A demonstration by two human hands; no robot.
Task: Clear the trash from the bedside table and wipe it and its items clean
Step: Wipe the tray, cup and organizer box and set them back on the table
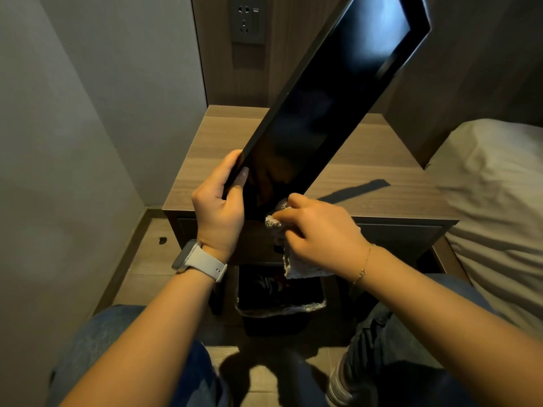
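A big flat black tray (332, 92) with a shiny face is held up in the air over the brown wooden bedside table (382, 183). It is long, with a thin raised edge all round, and it leans away toward the wall. Its far end shows a pale blue shine; its near end is dark and mirrors a little warm light. It casts a dark shadow on the table top.

The left hand (219, 207) grips the tray's near left edge, thumb on the shiny face and fingers curled round behind. A pale grey watch (199, 261) sits on that wrist.

The right hand (320, 230) is closed round a crumpled white cloth (293, 259) and presses it on the tray's near bottom corner. Part of the cloth hangs down under the hand. A thin gold bracelet (363, 267) is on that wrist.

Below the hands, on the floor, stands a black bin with a clear plastic liner (279, 306), with dark things inside. A white bed (493, 195) is at the right, and a grey wall socket (248, 20) is up on the wall.
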